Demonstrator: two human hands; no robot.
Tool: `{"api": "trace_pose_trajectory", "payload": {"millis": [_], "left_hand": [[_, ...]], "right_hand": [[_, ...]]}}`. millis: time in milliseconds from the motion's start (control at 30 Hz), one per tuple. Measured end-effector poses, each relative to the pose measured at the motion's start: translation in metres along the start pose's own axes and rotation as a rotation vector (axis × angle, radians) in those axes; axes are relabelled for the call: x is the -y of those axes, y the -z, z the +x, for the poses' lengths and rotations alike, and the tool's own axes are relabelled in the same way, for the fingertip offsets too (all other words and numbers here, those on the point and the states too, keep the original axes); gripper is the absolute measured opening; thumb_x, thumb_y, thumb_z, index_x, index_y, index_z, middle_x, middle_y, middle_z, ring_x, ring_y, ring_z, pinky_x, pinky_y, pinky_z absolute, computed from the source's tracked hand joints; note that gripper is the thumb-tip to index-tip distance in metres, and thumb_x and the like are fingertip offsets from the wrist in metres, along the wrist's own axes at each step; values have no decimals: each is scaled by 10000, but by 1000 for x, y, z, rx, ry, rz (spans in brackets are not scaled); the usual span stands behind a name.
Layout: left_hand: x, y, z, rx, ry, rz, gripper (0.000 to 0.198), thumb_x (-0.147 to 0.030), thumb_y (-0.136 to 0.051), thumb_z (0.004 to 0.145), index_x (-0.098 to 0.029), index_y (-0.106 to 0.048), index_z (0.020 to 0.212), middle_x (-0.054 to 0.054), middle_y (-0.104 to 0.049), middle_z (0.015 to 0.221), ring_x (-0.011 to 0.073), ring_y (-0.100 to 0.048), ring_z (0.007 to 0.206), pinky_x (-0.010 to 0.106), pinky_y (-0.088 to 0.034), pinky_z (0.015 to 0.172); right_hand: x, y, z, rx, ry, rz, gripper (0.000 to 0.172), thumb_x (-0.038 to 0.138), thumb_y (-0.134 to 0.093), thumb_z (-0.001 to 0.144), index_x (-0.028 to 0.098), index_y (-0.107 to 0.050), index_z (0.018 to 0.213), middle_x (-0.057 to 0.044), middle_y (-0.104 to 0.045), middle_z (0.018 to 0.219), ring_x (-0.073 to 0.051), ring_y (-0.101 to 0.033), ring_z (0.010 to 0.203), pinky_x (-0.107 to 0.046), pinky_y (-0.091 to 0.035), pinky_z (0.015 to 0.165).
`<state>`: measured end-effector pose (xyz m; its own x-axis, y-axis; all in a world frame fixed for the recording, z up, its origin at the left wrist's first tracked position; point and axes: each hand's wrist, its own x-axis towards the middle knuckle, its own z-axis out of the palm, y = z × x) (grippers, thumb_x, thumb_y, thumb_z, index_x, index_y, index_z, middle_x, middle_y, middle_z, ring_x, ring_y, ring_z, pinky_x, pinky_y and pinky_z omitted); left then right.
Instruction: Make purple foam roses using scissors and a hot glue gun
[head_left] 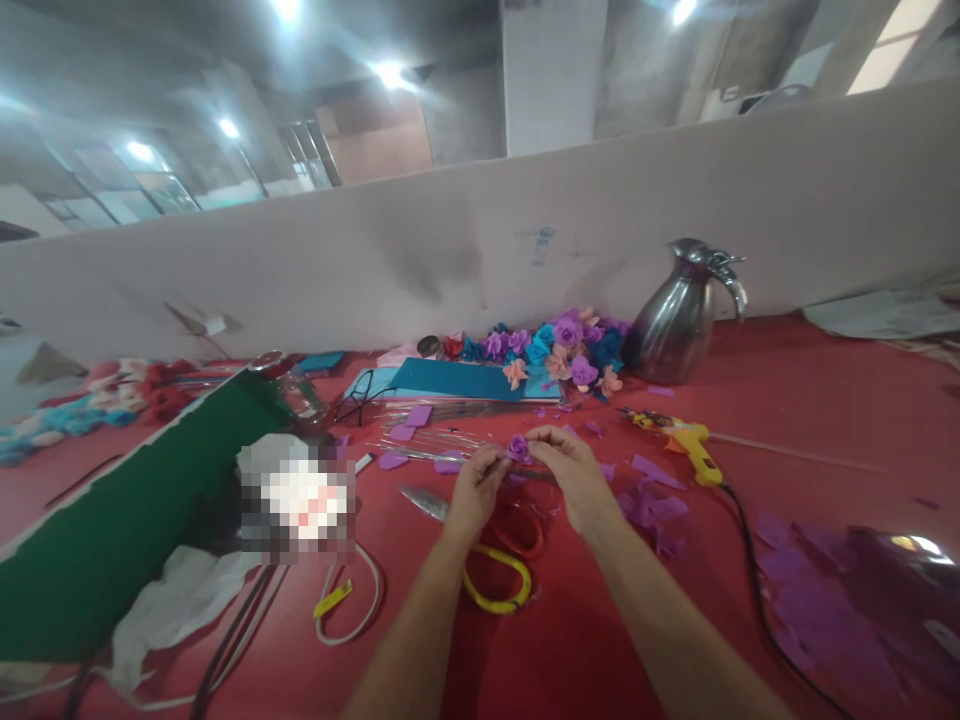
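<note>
A small purple paper flower (518, 448) is held up between both hands above the red table. My left hand (477, 488) pinches its lower left side, fingers closed. From the right, the fingertips of my right hand (571, 470) close on the flower's petals. Beneath my wrists lie scissors (498, 595) with one yellow and one red handle loop, blade pointing left. Loose purple paper petals (652, 508) lie to the right of my right hand, and several thin clear sticks (427, 440) lie behind my left hand.
Finished paper flowers (568, 345) in purple, blue and peach are heaped at the back beside a steel jug (675, 320). A yellow glue gun (694, 450) lies right, its black cord trailing forward. A green board (150, 510) stands at left near white cables (375, 590).
</note>
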<state>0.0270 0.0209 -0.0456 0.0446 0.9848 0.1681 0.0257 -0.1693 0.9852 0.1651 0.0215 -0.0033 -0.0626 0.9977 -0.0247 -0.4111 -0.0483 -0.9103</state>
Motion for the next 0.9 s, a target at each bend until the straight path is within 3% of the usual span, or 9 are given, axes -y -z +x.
{"api": "trace_pose_trajectory", "payload": {"millis": [433,700,900], "left_hand": [[-9,-1,-4,-9,72,-104,228,-377,-620,756,-150,-642,749,-12,-499,655,107,-412,624,234,-350,616],[-14,-4,-4,-29,12,-54,213,-355,-646,738,-153,-630,673,-12,-488,660,110,-422,631,242,-360,625],[-15,-3,-4,-5,18,-37,216,-342,-616,768,-154,-616,662,-8,-473,649,116,-421,636,240,-351,623]], "right_hand": [[-4,0,-1,68,-90,172,114,275,-704,595,198,-620,594,48,-543,564,-109,-482,573,-244,-413,616],[1,-1,-4,36,-24,45,124,296,-699,617,207,-630,669,26,-609,681,-139,-543,682,-270,-443,695],[-4,1,-1,28,-23,38,108,298,-684,618,206,-627,618,30,-569,619,-133,-501,625,-259,-438,653]]}}
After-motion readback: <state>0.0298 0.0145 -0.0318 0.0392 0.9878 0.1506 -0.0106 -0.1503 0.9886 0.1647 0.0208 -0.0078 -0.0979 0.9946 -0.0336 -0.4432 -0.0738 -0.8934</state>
